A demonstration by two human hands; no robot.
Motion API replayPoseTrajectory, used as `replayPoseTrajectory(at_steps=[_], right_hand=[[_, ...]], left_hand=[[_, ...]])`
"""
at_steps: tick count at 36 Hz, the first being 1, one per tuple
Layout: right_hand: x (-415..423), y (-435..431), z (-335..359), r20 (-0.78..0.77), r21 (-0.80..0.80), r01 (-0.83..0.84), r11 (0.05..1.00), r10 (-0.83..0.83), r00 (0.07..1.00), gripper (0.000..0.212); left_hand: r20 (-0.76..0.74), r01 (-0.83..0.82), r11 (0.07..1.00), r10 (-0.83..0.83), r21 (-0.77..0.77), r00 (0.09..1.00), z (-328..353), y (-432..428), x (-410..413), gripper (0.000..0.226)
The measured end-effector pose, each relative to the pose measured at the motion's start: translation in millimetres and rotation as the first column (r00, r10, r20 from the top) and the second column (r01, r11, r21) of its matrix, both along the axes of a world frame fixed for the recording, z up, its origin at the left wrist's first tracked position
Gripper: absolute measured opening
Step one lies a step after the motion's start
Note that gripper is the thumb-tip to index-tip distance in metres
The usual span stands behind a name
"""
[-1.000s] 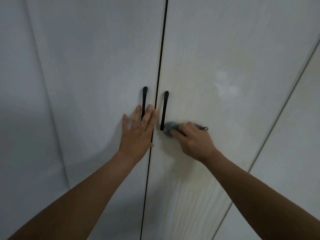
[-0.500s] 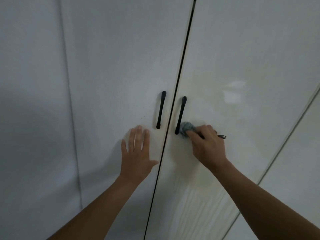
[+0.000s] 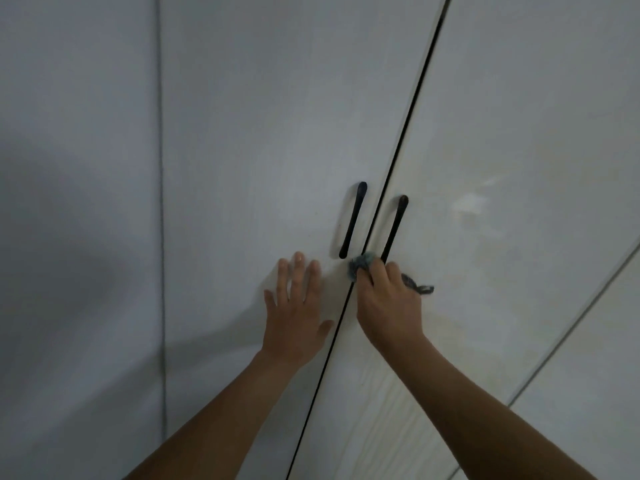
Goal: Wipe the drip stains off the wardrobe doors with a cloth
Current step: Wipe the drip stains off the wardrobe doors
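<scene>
Two white wardrobe doors meet at a dark vertical gap. My left hand [image 3: 297, 308] lies flat and open on the left door [image 3: 263, 133], below its black handle [image 3: 352, 220]. My right hand [image 3: 388, 299] is closed on a small grey-blue cloth [image 3: 362, 263], pressing it against the right door [image 3: 519, 133] at the foot of that door's black handle [image 3: 394, 226], right at the gap. A tail of the cloth [image 3: 420, 287] sticks out to the right of the hand. A pale smear [image 3: 471, 204] shows on the right door, up and right of the handle.
A further door panel stands to the left past a thin seam [image 3: 160, 202]. Another panel lies at the lower right beyond a diagonal seam [image 3: 571, 327].
My left hand slid down off the left handle to the flat door below it. The right hand moved the cloth leftward to the gap under the right handle. My view shifted left.
</scene>
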State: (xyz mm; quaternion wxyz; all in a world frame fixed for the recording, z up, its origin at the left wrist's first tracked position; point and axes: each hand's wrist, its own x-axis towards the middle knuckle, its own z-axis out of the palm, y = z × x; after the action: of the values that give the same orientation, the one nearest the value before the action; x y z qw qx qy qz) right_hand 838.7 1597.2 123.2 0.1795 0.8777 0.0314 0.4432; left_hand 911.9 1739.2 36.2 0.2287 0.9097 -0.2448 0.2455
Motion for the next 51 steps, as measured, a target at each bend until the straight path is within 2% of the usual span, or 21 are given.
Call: replayPoseTrajectory(at_steps=[3,6,9,12,15,19,21,23,27,29,32,36,40,44,48,51], right_hand=[[-4.2,0.1,-17.9,-0.061,0.023,-0.025,0.999,0.026,0.998,0.024],[-3.5,-3.3,11.9,0.074,0.054,-0.075,0.996,0.071,0.995,0.021],[2.9,4.1,58.0,0.260,0.013,-0.157,0.987,0.148,0.954,0.018],[15.9,13.0,74.8,0.311,-0.016,-0.137,0.990,0.135,0.941,0.020],[23.8,9.4,42.9,0.213,-0.068,-0.118,0.991,0.130,0.968,0.024],[14.9,-23.4,-35.4,-0.012,-0.136,-0.218,0.966,0.218,0.976,0.026],[6.8,-39.3,-65.4,-0.105,-0.124,-0.241,0.963,0.229,0.968,0.024],[-1.4,-47.1,-78.7,-0.118,-0.052,-0.253,0.966,0.246,0.962,0.021],[-11.7,-53.5,-55.1,0.170,0.093,-0.297,0.950,0.278,0.945,0.019],[-12.3,-54.0,-27.7,0.302,0.098,-0.314,0.944,0.272,0.913,0.017],[-8.4,-51.9,2.8,0.349,0.046,-0.306,0.951,0.271,0.897,0.012],[3.1,-44.1,2.7,0.283,0.013,-0.327,0.945,0.310,0.908,0.011],[17.3,-50.2,-29.5,0.204,0.018,-0.344,0.939,0.333,0.920,0.012],[17.7,-60.0,-88.3,-0.023,-0.036,-0.433,0.901,0.433,0.901,0.011],[1.2,-76.4,-137.7,-0.302,-0.086,-0.461,0.883,0.418,0.857,0.010],[-4.6,-80.8,-130.8,-0.284,-0.072,-0.464,0.883,0.427,0.858,0.009]], left_hand=[[-0.014,0.006,1.000,-0.006,-0.002,1.000,-2.7,8.9,1.1,0.119],[-0.008,0.008,1.000,-0.008,-0.029,1.000,-2.5,9.8,0.7,0.117],[0.002,-0.010,0.999,0.010,-0.048,1.000,-0.5,8.7,1.1,0.119],[0.020,-0.013,0.998,0.015,-0.062,1.000,-0.3,8.9,1.0,0.121],[0.020,0.007,0.997,-0.005,-0.071,1.000,-2.3,9.3,1.2,0.121],[0.026,0.028,0.998,-0.027,-0.052,0.999,-3.2,10.7,1.9,0.116],[0.009,0.041,0.998,-0.041,-0.047,0.999,-2.3,12.2,1.8,0.113],[0.005,0.045,0.998,-0.045,-0.051,0.999,-2.4,14.3,1.5,0.113],[-0.011,0.042,0.997,-0.043,-0.059,0.999,-3.0,11.8,0.1,0.115],[-0.027,0.032,0.998,-0.034,-0.051,0.999,-1.8,8.2,-1.4,0.117],[-0.072,0.035,0.998,-0.039,-0.053,0.997,0.3,1.5,-4.6,0.115],[-0.114,0.041,0.994,-0.052,-0.102,0.992,-0.6,-0.6,-3.6,0.103],[-0.110,0.049,0.988,-0.066,-0.148,0.992,-1.3,-4.8,-3.6,0.098],[-0.096,0.052,0.974,-0.074,-0.219,0.993,-1.9,-8.7,-3.4,0.082],[-0.090,0.024,0.976,-0.045,-0.216,0.995,-3.5,-12.7,-2.4,0.087],[-0.106,0.010,0.974,-0.035,-0.226,0.994,-0.8,-15.9,-4.0,0.090]])
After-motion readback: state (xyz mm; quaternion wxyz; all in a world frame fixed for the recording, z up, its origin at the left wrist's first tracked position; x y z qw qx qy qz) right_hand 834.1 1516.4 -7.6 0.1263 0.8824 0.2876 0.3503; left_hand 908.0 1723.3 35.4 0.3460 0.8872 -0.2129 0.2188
